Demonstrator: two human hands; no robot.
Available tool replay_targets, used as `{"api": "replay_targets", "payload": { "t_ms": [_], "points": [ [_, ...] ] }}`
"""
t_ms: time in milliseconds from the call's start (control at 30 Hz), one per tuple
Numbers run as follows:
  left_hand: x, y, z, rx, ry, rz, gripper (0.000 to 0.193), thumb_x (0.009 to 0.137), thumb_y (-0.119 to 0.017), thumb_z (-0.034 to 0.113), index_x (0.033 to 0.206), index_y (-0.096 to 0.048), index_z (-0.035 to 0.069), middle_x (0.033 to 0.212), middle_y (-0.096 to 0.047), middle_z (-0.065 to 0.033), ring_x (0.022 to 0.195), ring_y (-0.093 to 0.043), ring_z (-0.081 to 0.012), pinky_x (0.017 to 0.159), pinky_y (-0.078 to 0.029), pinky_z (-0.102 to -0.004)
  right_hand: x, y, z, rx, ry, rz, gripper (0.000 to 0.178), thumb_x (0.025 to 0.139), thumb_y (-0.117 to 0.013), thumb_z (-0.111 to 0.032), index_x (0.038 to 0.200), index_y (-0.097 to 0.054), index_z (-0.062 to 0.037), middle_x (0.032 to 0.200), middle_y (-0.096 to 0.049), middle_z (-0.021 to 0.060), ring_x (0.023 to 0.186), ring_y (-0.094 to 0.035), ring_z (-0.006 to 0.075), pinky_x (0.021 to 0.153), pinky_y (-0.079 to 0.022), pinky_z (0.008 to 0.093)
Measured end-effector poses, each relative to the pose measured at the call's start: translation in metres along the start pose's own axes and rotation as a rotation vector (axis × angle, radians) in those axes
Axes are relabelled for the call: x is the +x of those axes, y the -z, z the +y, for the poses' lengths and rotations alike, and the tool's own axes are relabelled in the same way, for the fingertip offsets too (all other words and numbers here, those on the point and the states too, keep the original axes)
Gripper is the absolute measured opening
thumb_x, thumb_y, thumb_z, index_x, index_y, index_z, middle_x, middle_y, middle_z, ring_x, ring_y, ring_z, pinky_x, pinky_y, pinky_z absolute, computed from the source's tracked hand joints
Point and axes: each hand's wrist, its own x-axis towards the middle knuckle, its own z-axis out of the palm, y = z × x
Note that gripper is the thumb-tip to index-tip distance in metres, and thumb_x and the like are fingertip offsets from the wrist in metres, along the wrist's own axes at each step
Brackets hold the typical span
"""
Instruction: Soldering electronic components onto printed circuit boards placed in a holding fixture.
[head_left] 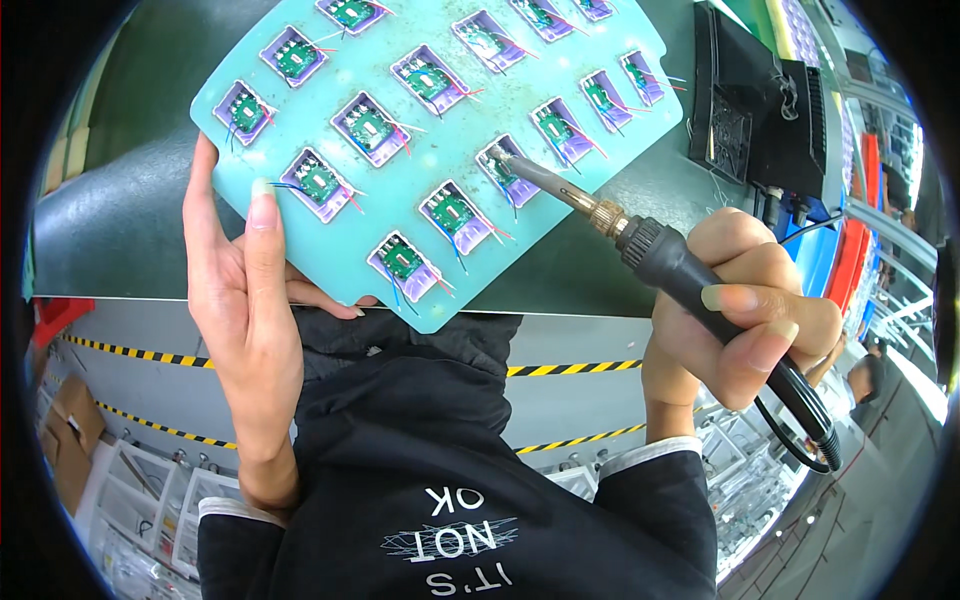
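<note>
My left hand point(250, 270) grips the near left edge of a flat turquoise tray point(300, 118), thumb on top and the other fingers underneath. Set into the tray are several small purple housings, each with a green circuit board point(320, 184) and thin red, white, blue or green wires. My right hand point(750, 310) is closed round the dark handle of a soldering iron point(690, 270). The iron slants down to the left, and its tip meets or hovers just over one board point(512, 172) right of the tray's middle; contact cannot be made out.
Beneath the tray lies a dark green worktop point(130, 230). A black box-shaped device point(765, 110) with cables stands at the right, beside blue and red bins point(855, 260). Yellow-and-black tape point(150, 352) marks the floor behind me. Another person point(860, 380) shows at the far right.
</note>
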Motion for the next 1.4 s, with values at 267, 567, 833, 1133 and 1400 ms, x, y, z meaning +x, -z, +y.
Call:
{"api": "replay_targets", "payload": {
  "t_ms": [267, 567, 833, 1133, 1400],
  "points": [
    [-0.001, 0.002, 0.001, -0.012, 0.005, 0.001, 0.051, 0.096, -0.035, 0.020, 0.136, -0.014, -0.004, 0.078, -0.063, -0.0169, 0.050, -0.061, -0.0167, 0.041, -0.049, -0.0196, -0.001, -0.001, -0.002, 0.027, 0.004, -0.019, 0.014, 0.080, -0.045, -0.015, 0.071, -0.038, -0.0064, 0.049, -0.040, 0.0054, 0.033, -0.026, 0.0118, 0.032, -0.020, 0.0267],
    [-0.002, 0.010, 0.004, -0.029, 0.030, -0.036, 0.050, 0.095, -0.035, 0.013, 0.135, -0.012, -0.006, 0.087, -0.061, -0.0169, 0.056, -0.062, -0.0165, 0.042, -0.050, -0.0198, -0.001, 0.000, -0.004, 0.049, 0.047, 0.246, 0.020, 0.086, -0.039, -0.025, 0.073, -0.041, -0.0094, 0.046, -0.027, -0.0007, 0.037, -0.020, 0.0091, 0.036, -0.018, 0.0256],
    [-0.007, 0.006, -0.005, 0.118, -0.003, 0.003, 0.049, 0.095, -0.036, 0.019, 0.136, -0.020, -0.003, 0.081, -0.060, -0.0116, 0.052, -0.060, -0.0114, 0.042, -0.047, -0.0176, 0.014, 0.051, 0.012, -0.017, 0.072, 0.354, 0.020, 0.081, -0.040, -0.017, 0.066, -0.031, -0.0068, 0.051, -0.037, -0.0005, 0.034, -0.022, 0.0072, 0.033, -0.020, 0.0208],
    [0.003, 0.015, -0.005, 0.112, 0.022, -0.082, 0.048, 0.095, -0.038, 0.015, 0.136, -0.022, -0.003, 0.094, -0.059, -0.0127, 0.056, -0.061, -0.0124, 0.046, -0.050, -0.0198, -0.006, 0.056, 0.014, -0.552, 0.244, 0.534, 0.020, 0.082, -0.042, -0.018, 0.072, -0.034, -0.0034, 0.053, -0.035, 0.0024, 0.033, -0.021, 0.0087, 0.031, -0.022, 0.0209],
    [0.010, 0.031, -0.006, 0.208, 0.010, -0.141, 0.047, 0.095, -0.037, 0.017, 0.136, -0.023, 0.000, 0.096, -0.059, -0.0130, 0.055, -0.061, -0.0113, 0.043, -0.048, -0.0169, -0.009, 0.052, -0.002, -0.195, 0.012, 0.429, 0.019, 0.080, -0.042, -0.019, 0.070, -0.035, -0.0042, 0.044, -0.032, 0.0021, 0.030, -0.028, 0.0123, 0.033, -0.026, 0.0236]
  ]
}}
